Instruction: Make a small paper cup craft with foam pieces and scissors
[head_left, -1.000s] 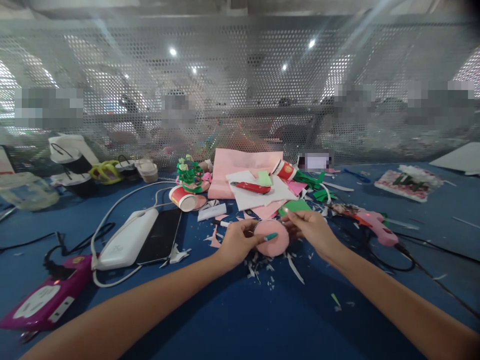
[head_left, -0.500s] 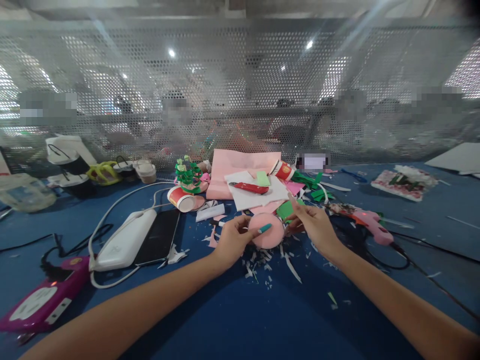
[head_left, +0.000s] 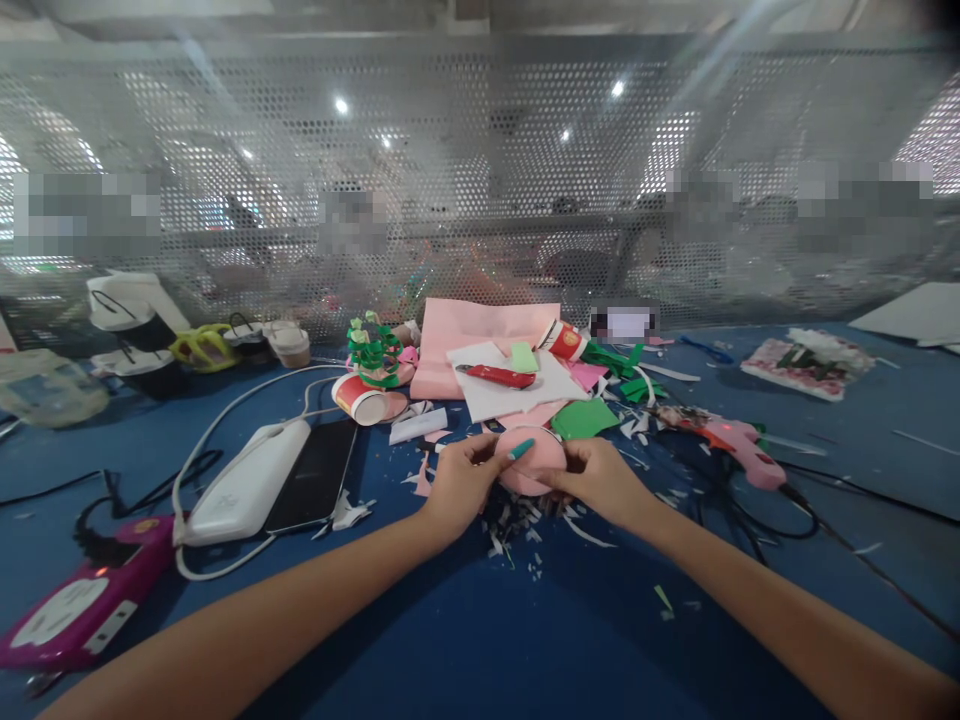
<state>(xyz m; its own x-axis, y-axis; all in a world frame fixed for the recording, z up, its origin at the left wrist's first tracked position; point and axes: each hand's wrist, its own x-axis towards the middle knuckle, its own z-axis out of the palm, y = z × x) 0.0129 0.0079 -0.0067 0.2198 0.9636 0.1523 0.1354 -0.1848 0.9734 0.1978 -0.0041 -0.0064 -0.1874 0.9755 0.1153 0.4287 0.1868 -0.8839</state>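
Note:
A round pink paper disc (head_left: 531, 468) is held between my two hands above the table, with a thin whitish edge showing at its far side. My left hand (head_left: 463, 484) grips it from the left, its thumb with a teal nail lying across the top. On the right, my right hand (head_left: 602, 482) pinches the edge, thumb on the pink face and fingers behind. What lies under the disc is hidden. Beyond it are a green paper piece (head_left: 585, 418), a red box cutter (head_left: 496, 377) on white paper and a large pink sheet (head_left: 491, 328).
Paper scraps (head_left: 517, 525) litter the blue table (head_left: 525, 640). A pink glue gun (head_left: 746, 450) with its cord lies right. Left are a phone (head_left: 315, 475), white power bank (head_left: 247, 485), purple power strip (head_left: 94, 590) and two paper cups, one being this red-and-white cup (head_left: 361, 398).
My right hand has come down and inward, from raised fingers beside the disc to a pinch on its right edge. The left hand keeps its hold.

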